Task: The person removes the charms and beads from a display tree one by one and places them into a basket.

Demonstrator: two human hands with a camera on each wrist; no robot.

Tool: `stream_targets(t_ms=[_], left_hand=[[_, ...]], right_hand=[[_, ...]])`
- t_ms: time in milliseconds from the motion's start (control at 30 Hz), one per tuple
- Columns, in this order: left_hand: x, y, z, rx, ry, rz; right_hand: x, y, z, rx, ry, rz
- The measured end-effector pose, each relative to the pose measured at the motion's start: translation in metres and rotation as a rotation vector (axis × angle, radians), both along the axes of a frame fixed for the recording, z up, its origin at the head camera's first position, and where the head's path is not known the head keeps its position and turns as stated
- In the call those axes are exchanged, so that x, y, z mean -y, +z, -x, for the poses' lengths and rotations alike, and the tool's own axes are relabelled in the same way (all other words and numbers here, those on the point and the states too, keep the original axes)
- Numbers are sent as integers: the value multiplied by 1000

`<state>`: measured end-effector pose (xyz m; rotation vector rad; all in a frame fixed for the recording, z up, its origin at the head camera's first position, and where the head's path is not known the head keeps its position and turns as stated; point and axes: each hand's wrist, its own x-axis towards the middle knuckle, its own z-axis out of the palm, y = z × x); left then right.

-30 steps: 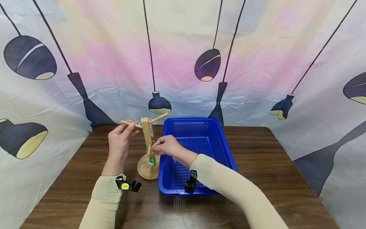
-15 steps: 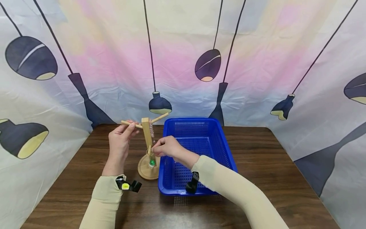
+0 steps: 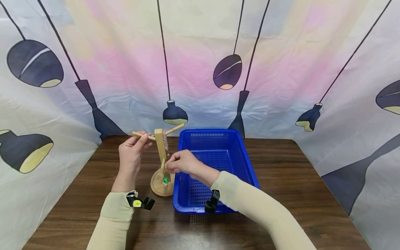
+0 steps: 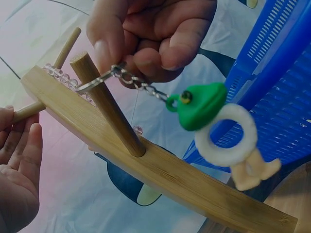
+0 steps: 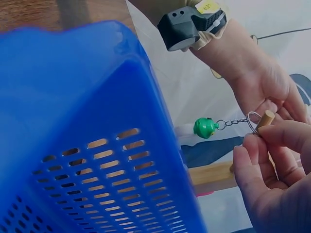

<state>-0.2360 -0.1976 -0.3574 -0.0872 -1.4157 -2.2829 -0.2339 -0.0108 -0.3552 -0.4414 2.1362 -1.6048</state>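
Note:
A wooden stand (image 3: 160,144) with round pegs stands on a round base left of centre. My left hand (image 3: 131,152) grips its upper left peg between thumb and fingers. My right hand (image 3: 182,162) pinches the metal ring of a keychain (image 4: 201,107) at the lower front peg (image 4: 109,104). That ring crosses the peg near its tip in the left wrist view. From its chain hangs a green frog-like head, with a white ring and beige feet below. A pink clear-bead bracelet (image 3: 166,140) hangs on the upper right peg, partly hidden behind the post.
Close to the right of the stand, a blue perforated plastic basket (image 3: 187,209) rests on the dark wooden table (image 3: 312,194); my right forearm reaches over it. A curtain printed with lamps (image 3: 200,69) hangs behind the table.
My right hand has shifted slightly down and toward me, and the ring has turned in its fingers, with the frog charm slightly lower. The left hand has kept its place on the peg.

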Motion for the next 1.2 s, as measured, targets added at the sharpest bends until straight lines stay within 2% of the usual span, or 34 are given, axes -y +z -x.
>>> stream_targets(t_ms=[200, 700, 1200], left_hand=[[0, 0, 0, 2, 0, -2], [-1, 0, -1, 0, -1, -4], [0, 1, -1, 7, 4, 19]], right_hand=[[-2, 1, -2, 3, 28, 12], [-2, 1, -3, 11, 30, -8], [-8, 9, -3, 21, 86, 8]])
